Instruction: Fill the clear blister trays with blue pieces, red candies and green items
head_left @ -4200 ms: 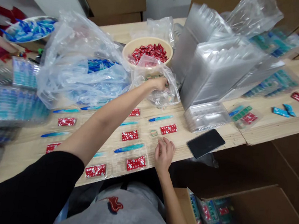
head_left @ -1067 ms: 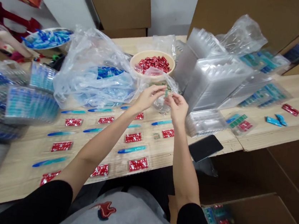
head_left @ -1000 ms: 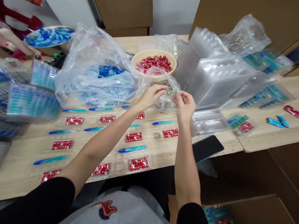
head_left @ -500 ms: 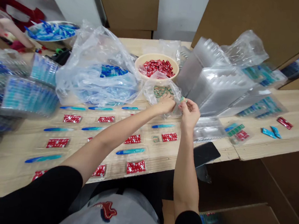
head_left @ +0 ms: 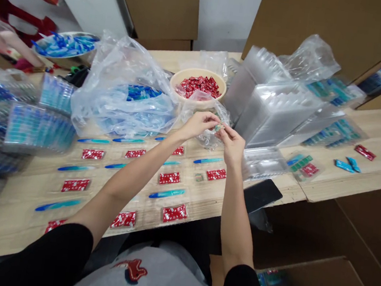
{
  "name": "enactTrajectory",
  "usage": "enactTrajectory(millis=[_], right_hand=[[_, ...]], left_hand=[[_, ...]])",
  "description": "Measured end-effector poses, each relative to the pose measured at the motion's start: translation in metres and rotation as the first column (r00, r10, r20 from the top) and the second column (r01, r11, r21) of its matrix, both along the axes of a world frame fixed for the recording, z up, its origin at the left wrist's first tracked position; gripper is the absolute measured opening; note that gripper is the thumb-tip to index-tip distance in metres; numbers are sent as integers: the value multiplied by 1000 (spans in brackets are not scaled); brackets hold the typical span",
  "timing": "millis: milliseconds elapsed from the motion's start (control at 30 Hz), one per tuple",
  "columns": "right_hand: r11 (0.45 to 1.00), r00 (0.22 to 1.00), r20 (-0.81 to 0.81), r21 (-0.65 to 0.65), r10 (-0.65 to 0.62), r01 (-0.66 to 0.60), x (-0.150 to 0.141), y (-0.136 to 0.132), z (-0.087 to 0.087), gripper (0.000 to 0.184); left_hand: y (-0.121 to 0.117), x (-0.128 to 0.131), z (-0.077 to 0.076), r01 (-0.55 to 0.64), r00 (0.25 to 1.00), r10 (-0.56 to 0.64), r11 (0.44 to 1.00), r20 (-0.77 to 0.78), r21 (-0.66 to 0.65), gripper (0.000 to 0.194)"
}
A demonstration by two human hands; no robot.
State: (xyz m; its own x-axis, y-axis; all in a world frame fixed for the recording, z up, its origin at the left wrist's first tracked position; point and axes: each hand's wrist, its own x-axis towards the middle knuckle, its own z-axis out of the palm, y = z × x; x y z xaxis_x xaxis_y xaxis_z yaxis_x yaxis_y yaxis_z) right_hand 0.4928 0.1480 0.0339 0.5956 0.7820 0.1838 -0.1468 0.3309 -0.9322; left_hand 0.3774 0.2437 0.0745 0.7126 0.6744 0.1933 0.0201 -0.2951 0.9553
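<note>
Noting from the head view: both bare hands work just in front of the tan bowl [head_left: 175,84] of red sachets [head_left: 200,85], close together above the clear plastic bag [head_left: 210,138] that sags against its near rim. Between them is a small teal-green piece [head_left: 218,128], too small for us to identify. The left hand [head_left: 197,124] reaches in from the bowl's near left, its fingers pressed together and curled, with the tips at the piece. The right hand [head_left: 232,146] sits just nearer the bowl's right side, with its thumb and forefinger pinching the piece; we cannot tell how the other fingers lie.

Left of the bowl slumps a large plastic bag [head_left: 122,107] holding blue items. Right of it stand stacked clear plastic trays [head_left: 276,111]. Nearer than the bowl, rows of flat red packets [head_left: 174,213] and blue-and-teal sticks [head_left: 166,193] lie on the wooden table [head_left: 203,213], with a small green square [head_left: 199,177] among them. A black phone [head_left: 262,196] lies farther off, toward the table's near right edge.
</note>
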Motion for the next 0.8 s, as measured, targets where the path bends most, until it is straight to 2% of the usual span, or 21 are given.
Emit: enactTrajectory(millis=[133, 233, 300, 533, 667, 733, 800], right_hand=[[1000, 999, -54, 9, 5, -5, -5, 7, -3, 43], [997, 987, -145, 37, 66, -61, -5, 6, -5, 43], [995, 977, -188, 48, 99, -92, -4, 3, -5, 43], [998, 997, -46, 8, 60, -60, -4, -1, -1, 46], [998, 996, -65, 20, 57, -56, -2, 1, -2, 48], [998, 990, -124, 27, 60, -57, 0, 2, -3, 47], [997, 979, -187, 35, 80, -75, -1, 2, -3, 46]], left_hand=[[-1, -2, 1, 46, 997, -38, 992, 68, -117, 13], [0, -2, -1, 102, 991, -82, 974, 105, -203, 12], [1, -1, -2, 145, 987, -126, 967, 98, -211, 12], [0, 5, -7, 104, 994, -100, 991, 48, -83, 11], [7, 8, -9, 93, 996, -92, 995, 18, -34, 18], [17, 12, -12, 35, 996, -32, 999, -88, 36, 21], [29, 20, -18, -35, 959, 81, 984, -271, 173, 25]])
